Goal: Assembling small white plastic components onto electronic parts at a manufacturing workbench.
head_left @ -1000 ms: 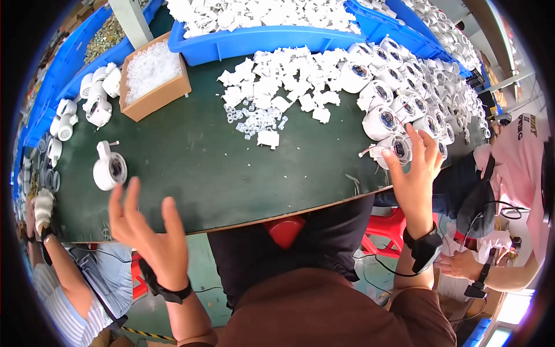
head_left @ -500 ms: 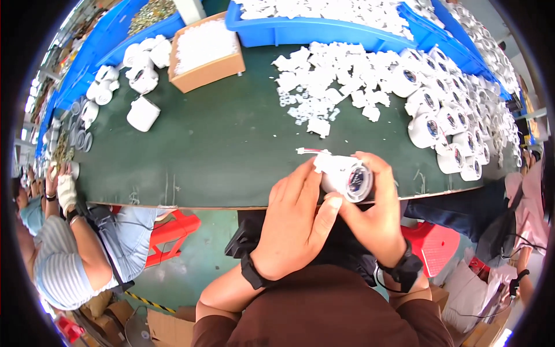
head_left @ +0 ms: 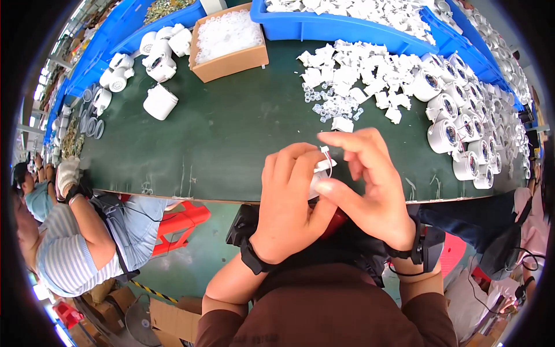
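Since a second ago, when both my hands were spread apart over the green table [head_left: 231, 144] with the right one reaching into the white camera housings at the right of the frame, they have come together at the table's near edge, lower centre. My left hand [head_left: 289, 202] is curled shut around one white camera housing [head_left: 321, 173], which is mostly hidden under my fingers. My right hand [head_left: 370, 185] is half open beside it, thumb and forefinger closing toward the thin wire with a small white connector [head_left: 327, 155] that sticks up from the housing; I cannot tell whether they actually pinch it. So picking up looks done and the wire work begun. Loose white plastic clips [head_left: 352, 81] lie above my hands, finished housings [head_left: 457, 127] crowd the right, a cardboard box [head_left: 228, 43] sits upper left.
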Demonstrator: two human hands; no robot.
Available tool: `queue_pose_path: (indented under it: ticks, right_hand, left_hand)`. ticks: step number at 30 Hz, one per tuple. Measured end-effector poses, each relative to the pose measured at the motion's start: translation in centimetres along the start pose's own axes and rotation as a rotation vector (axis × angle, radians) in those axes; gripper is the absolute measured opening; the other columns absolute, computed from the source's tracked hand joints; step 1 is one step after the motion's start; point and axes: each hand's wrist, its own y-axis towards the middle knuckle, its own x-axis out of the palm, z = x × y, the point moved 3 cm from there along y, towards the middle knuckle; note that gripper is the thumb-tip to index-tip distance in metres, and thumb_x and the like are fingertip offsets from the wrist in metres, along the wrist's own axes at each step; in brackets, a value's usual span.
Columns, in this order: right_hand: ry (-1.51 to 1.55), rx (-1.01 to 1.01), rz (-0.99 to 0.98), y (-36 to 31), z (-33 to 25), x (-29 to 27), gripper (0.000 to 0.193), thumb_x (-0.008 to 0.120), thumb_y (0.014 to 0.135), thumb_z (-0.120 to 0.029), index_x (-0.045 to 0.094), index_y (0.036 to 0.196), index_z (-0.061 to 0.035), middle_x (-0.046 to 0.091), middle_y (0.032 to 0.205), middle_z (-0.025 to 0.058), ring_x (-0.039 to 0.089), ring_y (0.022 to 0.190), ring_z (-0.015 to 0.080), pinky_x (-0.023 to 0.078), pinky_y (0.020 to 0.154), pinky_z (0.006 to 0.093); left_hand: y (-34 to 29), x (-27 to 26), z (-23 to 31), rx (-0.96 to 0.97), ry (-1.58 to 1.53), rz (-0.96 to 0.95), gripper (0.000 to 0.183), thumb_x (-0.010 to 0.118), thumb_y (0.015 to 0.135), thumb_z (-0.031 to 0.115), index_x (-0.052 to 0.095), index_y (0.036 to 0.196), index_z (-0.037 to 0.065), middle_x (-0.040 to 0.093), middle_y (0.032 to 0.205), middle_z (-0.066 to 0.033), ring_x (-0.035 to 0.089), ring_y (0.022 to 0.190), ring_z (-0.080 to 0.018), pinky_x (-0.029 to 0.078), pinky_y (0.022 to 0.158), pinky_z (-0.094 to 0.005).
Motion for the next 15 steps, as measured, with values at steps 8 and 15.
queue_pose_path:
  ticks: [8,15]
  right_hand:
    - [0.506,0.262,-0.011,-0.3,0.6,-0.4,0.016,0.061,0.097,0.009,0.066,0.111,0.0008,0.067,0.103,0.0056,0.065,0.096,0.0112,0.055,0.084,0.0262]
    - [0.152,-0.014,0.209,-1.9,1.5,2.8,0.017,0.065,0.093,0.01,0.064,0.108,0.0018,0.063,0.102,0.0065,0.06,0.09,0.0113,0.049,0.078,0.0252]
  left_hand:
    - [0.2,0.0,-0.2,-0.077,-0.042,0.067,0.02,0.063,0.086,0.007,0.063,0.106,0.003,0.064,0.105,-0.0134,0.056,0.092,-0.0338,0.045,0.083,-0.0427]
    - [0.0,-0.8,-0.4,-0.175,-0.131,0.115,0.014,0.052,0.094,0.002,0.063,0.101,-0.001,0.066,0.103,-0.0151,0.061,0.095,-0.0308,0.047,0.086,-0.0388]
